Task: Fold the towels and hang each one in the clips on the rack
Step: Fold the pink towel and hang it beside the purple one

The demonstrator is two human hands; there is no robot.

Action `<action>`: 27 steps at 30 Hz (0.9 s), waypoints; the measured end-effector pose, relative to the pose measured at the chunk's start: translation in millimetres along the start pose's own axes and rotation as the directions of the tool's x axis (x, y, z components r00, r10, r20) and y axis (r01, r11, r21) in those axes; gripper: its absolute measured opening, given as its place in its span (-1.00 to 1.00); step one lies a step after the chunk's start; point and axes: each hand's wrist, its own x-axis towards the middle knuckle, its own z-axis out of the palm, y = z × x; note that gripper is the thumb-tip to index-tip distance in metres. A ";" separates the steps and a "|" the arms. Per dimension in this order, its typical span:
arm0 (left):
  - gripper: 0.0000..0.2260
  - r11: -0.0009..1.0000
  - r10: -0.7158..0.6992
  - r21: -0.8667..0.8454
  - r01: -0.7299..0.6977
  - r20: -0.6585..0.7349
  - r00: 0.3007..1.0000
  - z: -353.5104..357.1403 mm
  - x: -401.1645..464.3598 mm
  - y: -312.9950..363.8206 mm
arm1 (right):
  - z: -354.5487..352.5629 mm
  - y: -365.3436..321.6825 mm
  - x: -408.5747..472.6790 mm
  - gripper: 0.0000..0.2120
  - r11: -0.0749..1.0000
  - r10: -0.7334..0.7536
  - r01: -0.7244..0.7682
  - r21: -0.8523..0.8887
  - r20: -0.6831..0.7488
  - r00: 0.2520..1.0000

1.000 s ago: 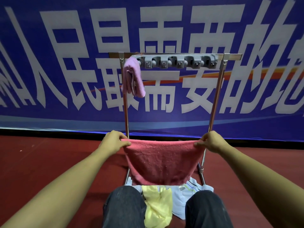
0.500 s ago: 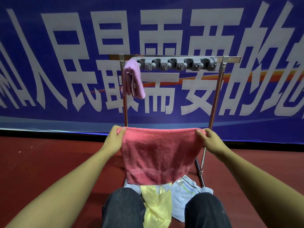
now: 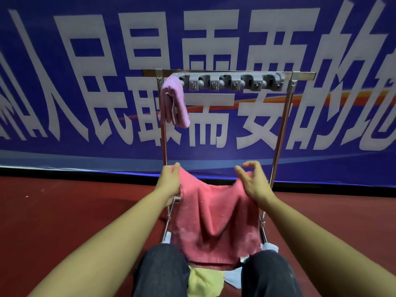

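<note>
A coral-pink towel [image 3: 214, 219] hangs in front of me, sagging in the middle. My left hand [image 3: 169, 181] grips its top left corner. My right hand [image 3: 251, 183] holds the top right corner, with thumb and forefinger raised and curled above the cloth. Behind stands a metal rack [image 3: 280, 133] with a grey strip of clips [image 3: 231, 82] along its top bar. A folded lilac towel [image 3: 173, 101] hangs from the leftmost clip. The other clips hold nothing.
A yellow towel [image 3: 203, 284] and a white towel [image 3: 231, 277] lie on the red floor [image 3: 64, 211] between my knees. A blue banner [image 3: 85, 82] with large white characters covers the wall behind the rack.
My hands have moved closer together, so the pink towel's top edge went from taut to sagging. The towel hangs lower over my knees.
</note>
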 end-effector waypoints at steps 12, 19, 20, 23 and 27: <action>-0.67 0.974 0.026 -0.228 0.021 0.203 0.979 42.9 -25.2 24.6 | 28.6 -31.6 -12.2 -0.62 0.998 -0.046 0.056 -0.020 0.346 0.937; -0.64 0.982 0.047 -0.191 0.006 0.271 0.962 38.5 -37.7 16.7 | 31.3 -33.6 -3.7 -0.70 0.964 0.043 -0.081 0.254 0.152 0.987; -0.65 0.984 0.052 -0.179 0.000 0.288 0.956 38.9 -40.1 11.3 | 31.4 -35.6 -2.8 -0.69 0.941 0.073 -0.116 0.317 0.144 0.987; -0.69 0.983 0.059 -0.183 0.011 0.372 0.926 45.7 -47.2 -6.5 | 30.8 -41.4 -0.4 -0.71 0.884 0.139 -0.188 0.428 0.143 0.980; -0.77 0.963 0.084 -0.270 0.000 0.303 0.949 61.0 -55.4 -11.4 | 31.0 -42.5 -2.4 -0.78 0.825 0.180 -0.261 0.501 0.205 0.962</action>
